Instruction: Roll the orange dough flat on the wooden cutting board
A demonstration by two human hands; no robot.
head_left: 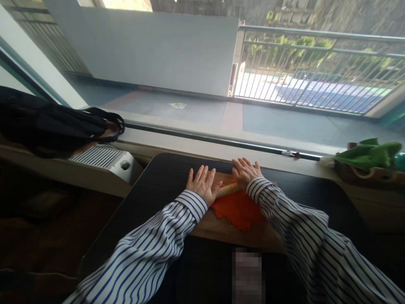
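A pale wooden rolling pin (227, 190) lies across a flattened orange sheet of dough or clay (240, 210); which of the two it is I cannot tell. Underneath is a wooden board (205, 228). My left hand (204, 183) rests flat on the pin's left end, fingers stretched forward. On the other end lies my right hand (246, 172), its fingers also extended and palm down. Both palms hide the ends of the pin. The orange sheet has a ragged near edge.
The board is on a black table (152, 198) against a window sill (177, 140). A black bag (47, 122) lies at left on a white radiator cover (104, 158). Green cloth (373, 154) sits in a basket at right. A blurred pixelated patch (248, 274) is near me.
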